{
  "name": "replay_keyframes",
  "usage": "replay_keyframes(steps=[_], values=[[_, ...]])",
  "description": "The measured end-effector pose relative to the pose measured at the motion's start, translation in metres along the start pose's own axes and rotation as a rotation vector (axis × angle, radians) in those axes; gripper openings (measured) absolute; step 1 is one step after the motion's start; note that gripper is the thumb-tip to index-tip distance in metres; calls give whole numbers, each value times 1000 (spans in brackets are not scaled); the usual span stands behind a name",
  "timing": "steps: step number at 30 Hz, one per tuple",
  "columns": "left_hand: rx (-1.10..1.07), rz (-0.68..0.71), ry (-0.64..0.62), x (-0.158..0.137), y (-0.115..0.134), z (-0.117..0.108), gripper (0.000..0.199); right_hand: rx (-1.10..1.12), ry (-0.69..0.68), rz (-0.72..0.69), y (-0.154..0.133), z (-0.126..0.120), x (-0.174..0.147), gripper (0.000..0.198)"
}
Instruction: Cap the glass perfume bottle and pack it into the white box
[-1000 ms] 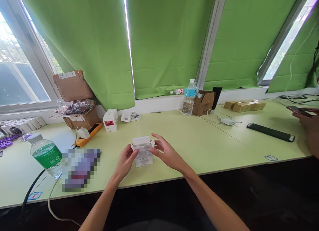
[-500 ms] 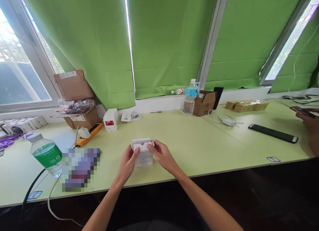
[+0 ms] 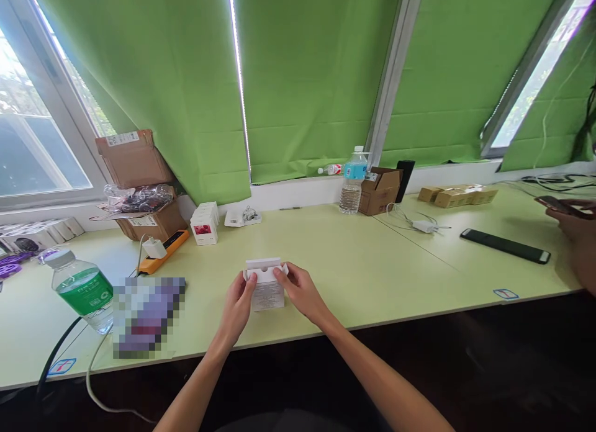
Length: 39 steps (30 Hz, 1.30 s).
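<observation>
A small white printed box [image 3: 267,295] stands upright on the pale green table near its front edge. Its top flap is raised at the back, and small side flaps stick out. My left hand [image 3: 238,301] grips the left side of the box, thumb on the front face near the top. On the opposite side, my right hand [image 3: 302,292] holds the upper right corner with thumb in front. What lies inside the box is hidden from me. A row of white boxes [image 3: 204,227] with a red picture stands farther back, beside a small white open package [image 3: 243,216].
To the left are a green-labelled water bottle [image 3: 84,290], an orange power strip [image 3: 164,252] and an open carton [image 3: 151,221]. A large bottle [image 3: 352,180] and a brown box [image 3: 379,193] stand at the back. Rightward lies a black bar [image 3: 505,246]; another person's hand [image 3: 575,221] holds a phone.
Both hands keep their hold on the box, which has barely moved. The whole view has shifted slightly.
</observation>
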<state>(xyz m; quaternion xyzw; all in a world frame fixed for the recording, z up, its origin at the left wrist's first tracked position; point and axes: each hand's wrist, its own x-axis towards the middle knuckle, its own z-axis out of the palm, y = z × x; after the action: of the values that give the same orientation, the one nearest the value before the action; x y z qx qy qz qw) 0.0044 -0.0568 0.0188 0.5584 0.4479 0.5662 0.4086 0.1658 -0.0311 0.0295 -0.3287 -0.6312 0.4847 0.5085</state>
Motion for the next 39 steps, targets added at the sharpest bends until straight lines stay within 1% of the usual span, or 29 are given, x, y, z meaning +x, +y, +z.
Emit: replay_keyframes(steps=[3, 9, 15, 22, 28, 32, 39], values=[[-13, -7, -12, 0, 1, 0, 43, -5, 12, 0, -1, -1, 0, 40], [-26, -24, 8, 0, 3, 1, 42, 45, 17, 27, 3, 0, 1, 39], [-6, -54, 52, 0, -3, 2, 42, 45, 13, 25, 6, 1, 0, 35], [-18, -81, 57, 0, -10, 3, 43, 39, -7, 47, 9, 2, 1, 33], [-10, -95, 98, -2, -10, 6, 40, 15, -32, 71, 8, 4, -1, 39], [-21, -106, 112, -3, -10, 7, 39, 0, -34, 57, 8, 5, -2, 38], [-12, -203, 176, -3, -16, 7, 36, 26, 5, 48, 11, 11, -3, 37]])
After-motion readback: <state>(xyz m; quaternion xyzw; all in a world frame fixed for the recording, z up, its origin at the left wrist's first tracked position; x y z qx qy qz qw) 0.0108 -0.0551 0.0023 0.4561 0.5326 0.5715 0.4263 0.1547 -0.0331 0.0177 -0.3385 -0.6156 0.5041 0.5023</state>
